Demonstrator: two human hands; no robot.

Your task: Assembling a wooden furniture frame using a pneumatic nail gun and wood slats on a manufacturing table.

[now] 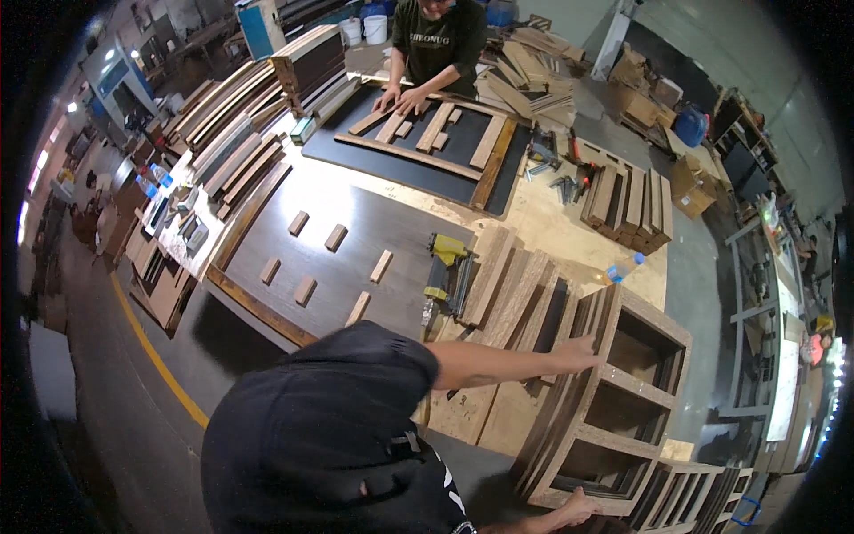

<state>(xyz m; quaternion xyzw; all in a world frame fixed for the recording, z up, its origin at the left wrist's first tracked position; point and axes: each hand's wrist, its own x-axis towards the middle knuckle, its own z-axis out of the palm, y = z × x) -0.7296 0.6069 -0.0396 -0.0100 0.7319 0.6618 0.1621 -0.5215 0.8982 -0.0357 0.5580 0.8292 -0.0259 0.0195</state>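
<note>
To the right of the workbench, a stack of wooden frames (614, 400) leans at a tilt, its front one showing three rectangular openings split by crossbars. My left hand (576, 355) reaches across and grips the long side rail of the front frame near its upper opening. Lower down, my right hand (578, 507) is closed around the same frame's bottom rail, with some fingers hidden behind the wood. Wooden planks (511, 298) lie on the bench beside my left forearm. A yellow nail gun (442, 267) rests left of them.
A dark panel (347, 222) with small wood blocks lies on the bench. Across it, a co-worker's hands (405, 100) touch a slatted frame (418, 162). A plastic bottle (623, 267) stands near the frames. Stacked slats (632, 205) sit at the bench's far right. More frames (694, 498) stand lower right.
</note>
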